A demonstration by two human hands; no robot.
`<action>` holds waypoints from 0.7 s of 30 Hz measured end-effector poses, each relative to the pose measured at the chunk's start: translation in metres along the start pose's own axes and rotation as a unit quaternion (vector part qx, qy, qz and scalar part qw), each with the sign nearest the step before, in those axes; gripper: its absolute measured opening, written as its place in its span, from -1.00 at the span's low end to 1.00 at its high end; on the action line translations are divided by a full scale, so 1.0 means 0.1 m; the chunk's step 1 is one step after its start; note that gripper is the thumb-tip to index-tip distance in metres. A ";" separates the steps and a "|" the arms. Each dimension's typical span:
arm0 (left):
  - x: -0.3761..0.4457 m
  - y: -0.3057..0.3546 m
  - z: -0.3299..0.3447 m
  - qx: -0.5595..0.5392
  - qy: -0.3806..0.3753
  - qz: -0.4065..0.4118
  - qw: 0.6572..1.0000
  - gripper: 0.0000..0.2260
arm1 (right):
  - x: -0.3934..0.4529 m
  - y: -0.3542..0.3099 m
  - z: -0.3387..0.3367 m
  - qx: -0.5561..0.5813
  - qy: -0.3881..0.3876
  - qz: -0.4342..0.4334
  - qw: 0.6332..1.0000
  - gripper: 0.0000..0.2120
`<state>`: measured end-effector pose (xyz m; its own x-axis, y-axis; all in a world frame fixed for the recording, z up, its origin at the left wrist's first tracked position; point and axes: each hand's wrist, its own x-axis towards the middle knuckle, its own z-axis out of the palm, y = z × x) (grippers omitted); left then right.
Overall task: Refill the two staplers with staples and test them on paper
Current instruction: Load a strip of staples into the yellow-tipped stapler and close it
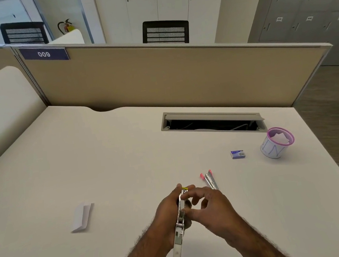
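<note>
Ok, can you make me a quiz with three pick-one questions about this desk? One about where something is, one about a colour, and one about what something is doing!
1. Where does the folded paper lie?
A. left of the hands
B. inside the cup
C. on the chair

2. What colour are the tips of the stapler lying on the desk?
A. green
B. pink
C. black

3. How is the yellow-tipped stapler?
A. closed on the desk
B. swung open, held in the hands
C. inside the staple box

Answers:
1 A, the paper sits on the desk far to the left of the left hand.
2 B, its far ends show pink.
3 B, the left hand grips it opened out long, and the right hand touches it.
</note>
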<state>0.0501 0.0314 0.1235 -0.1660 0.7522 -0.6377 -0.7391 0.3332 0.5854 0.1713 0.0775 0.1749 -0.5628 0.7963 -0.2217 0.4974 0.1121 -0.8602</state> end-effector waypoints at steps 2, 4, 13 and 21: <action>0.00 0.01 0.01 -0.007 -0.001 -0.003 1.000 -0.65 | -0.02 0.00 0.02 0.050 -0.011 0.009 0.999 -0.74; 0.01 0.01 0.02 -0.016 0.000 -0.011 1.000 -0.67 | -0.04 0.00 0.04 0.081 -0.018 0.016 0.996 -0.72; 0.01 0.02 0.04 -0.026 0.005 -0.024 0.999 -0.69 | -0.04 0.01 0.06 0.037 0.030 -0.021 0.999 -0.73; -0.03 0.04 0.08 -0.041 -0.009 -0.036 0.998 -0.69 | -0.02 0.03 0.01 -0.058 0.045 -0.091 0.993 -0.76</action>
<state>0.0526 0.0352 0.1312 -0.0989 0.7380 -0.6675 -0.7999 0.3401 0.4945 0.1728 0.0759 0.1723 -0.5917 0.8059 -0.0217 0.4688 0.3221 -0.8225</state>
